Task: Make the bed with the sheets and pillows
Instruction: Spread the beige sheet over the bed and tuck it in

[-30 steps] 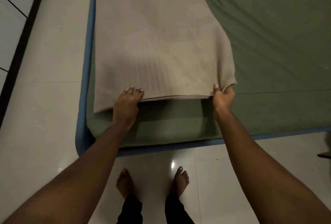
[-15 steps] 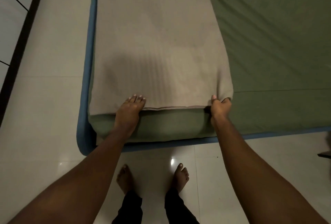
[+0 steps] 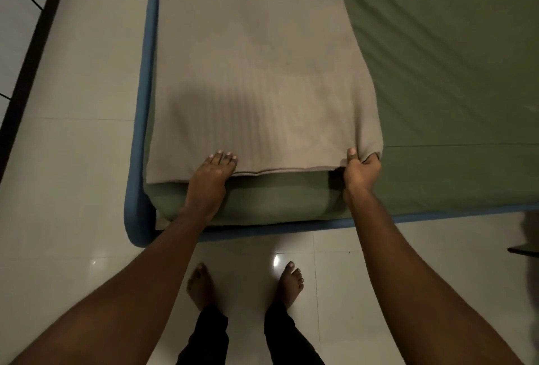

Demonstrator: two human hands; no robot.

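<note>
The tan sheet (image 3: 256, 72) has hardly moved on the bed (image 3: 452, 87). The left hand (image 3: 214, 175) still lies flat on it. The right hand (image 3: 361, 173) still pinches its corner.

Dim, warm light; a glare spot on the glossy floor tiles (image 3: 276, 261), wide-angle bending at the edges.

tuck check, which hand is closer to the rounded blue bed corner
Left. The left hand rests on the beige sheet near the blue corner; the right hand grips the sheet farther right.
</note>
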